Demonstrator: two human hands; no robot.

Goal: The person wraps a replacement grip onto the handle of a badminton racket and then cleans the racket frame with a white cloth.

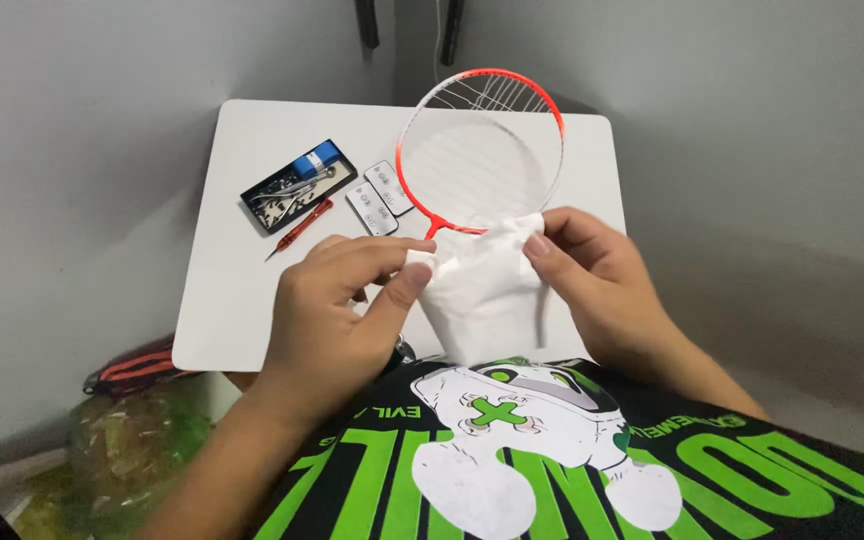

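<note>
hidden: racket handle and shaft not visible, covered by the white cloth (482,295) and the hands; only the racket (479,150) head shows, orange frame, white strings
cut off: both forearms run out of the bottom edge; black shirt (572,470) with green and white print fills the lower part; two dark objects on the wall at the top edge are cropped, cannot tell what they are
hard to make out: small dark item just below the left hand at the counter edge, mostly covered, cannot identify; green-yellow stuff inside a clear bag (122,440) lower left is blurred; red and black item (137,368) beside it is half under the counter
left hand: left hand (337,310) pinching the cloth's upper left corner between thumb and forefinger, other fingers curled
right hand: right hand (597,285) gripping the cloth's upper right edge, fingertips pressed on the fabric, thumb side hidden behind it
cloth location: held up between both hands, over the near edge of the counter (242,300), its top touching or overlapping the racket throat, lower end hanging toward the shirt
container: black tray (297,185) on the counter, left of the racket head, well apart from the hands
tray contents: blue piece at the far end, metal tool parts and small bits, too small to tell apart
beside tray: red-handled screwdriver (300,227) lying just outside the tray's near side; two small white rectangular pieces (380,198) between tray and racket
</note>
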